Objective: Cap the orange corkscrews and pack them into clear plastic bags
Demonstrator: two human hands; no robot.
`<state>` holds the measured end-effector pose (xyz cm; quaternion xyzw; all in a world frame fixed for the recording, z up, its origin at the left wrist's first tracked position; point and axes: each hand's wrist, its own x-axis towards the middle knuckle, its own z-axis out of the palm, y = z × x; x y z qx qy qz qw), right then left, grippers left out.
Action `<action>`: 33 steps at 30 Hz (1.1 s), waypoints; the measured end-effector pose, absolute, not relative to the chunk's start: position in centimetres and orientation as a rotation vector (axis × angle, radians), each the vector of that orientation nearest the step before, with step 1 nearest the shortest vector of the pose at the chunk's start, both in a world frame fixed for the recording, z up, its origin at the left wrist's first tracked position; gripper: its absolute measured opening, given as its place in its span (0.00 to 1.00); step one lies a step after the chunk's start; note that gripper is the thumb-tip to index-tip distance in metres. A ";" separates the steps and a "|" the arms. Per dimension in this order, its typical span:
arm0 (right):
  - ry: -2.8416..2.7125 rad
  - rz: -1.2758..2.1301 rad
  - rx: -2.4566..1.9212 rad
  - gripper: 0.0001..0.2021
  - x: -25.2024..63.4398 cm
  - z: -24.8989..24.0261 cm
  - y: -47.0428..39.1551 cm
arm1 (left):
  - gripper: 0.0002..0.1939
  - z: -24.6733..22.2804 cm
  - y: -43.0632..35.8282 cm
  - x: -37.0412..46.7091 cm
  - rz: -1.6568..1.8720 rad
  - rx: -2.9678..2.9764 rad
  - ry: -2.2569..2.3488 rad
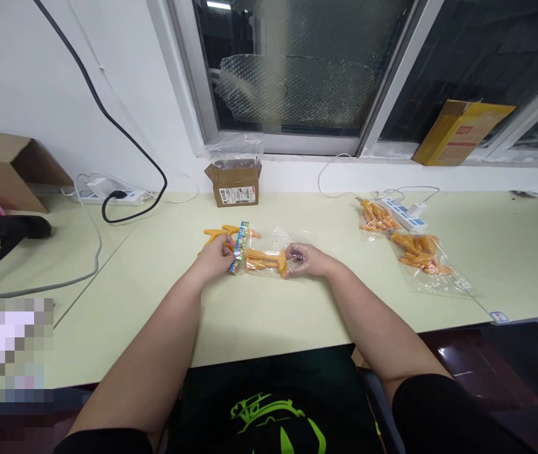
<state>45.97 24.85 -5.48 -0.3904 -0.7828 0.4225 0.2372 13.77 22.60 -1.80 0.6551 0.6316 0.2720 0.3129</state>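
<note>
A clear plastic bag (275, 241) with a colourful printed header strip (240, 247) lies on the table in front of me. Several orange, claw-shaped pieces (263, 260) show through its film. My left hand (217, 255) is closed at the strip, thumb and fingers pinching the bag there. More orange pieces (214, 234) lie just beyond that hand, partly hidden by it. At the bag's right end, my right hand (307, 260) has its fingers curled round the film. Shiny plastic covers those fingers; I cannot tell whether they are inside the bag.
Two bags of orange pieces, one farther back (377, 215) and one nearer (422, 252), lie at right beside a power strip (403, 214). A small cardboard box (235, 186) stands by the wall. A black cable (150, 157) hangs at left, above another power strip (129, 197).
</note>
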 end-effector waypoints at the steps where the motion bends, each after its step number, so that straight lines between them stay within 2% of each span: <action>1: -2.140 1.158 -1.081 0.28 46.0 -5.5 24.8 | 0.14 -1.8 22.6 13.7 0.710 1.739 1.667; 7: -2.119 1.216 -1.132 0.28 45.8 -4.2 24.1 | 0.07 -1.4 22.6 13.9 0.640 1.890 1.740; 19: -2.069 1.228 -1.110 0.26 45.4 -4.9 24.8 | 0.11 -1.9 22.8 13.8 0.528 1.821 1.768; 29: -2.116 1.151 -1.219 0.35 45.6 -5.3 25.1 | 0.12 -1.7 22.7 13.9 0.543 1.877 1.768; 33: -2.140 1.167 -1.220 0.33 45.7 -5.2 25.1 | 0.12 -1.6 22.6 14.0 0.555 1.917 1.771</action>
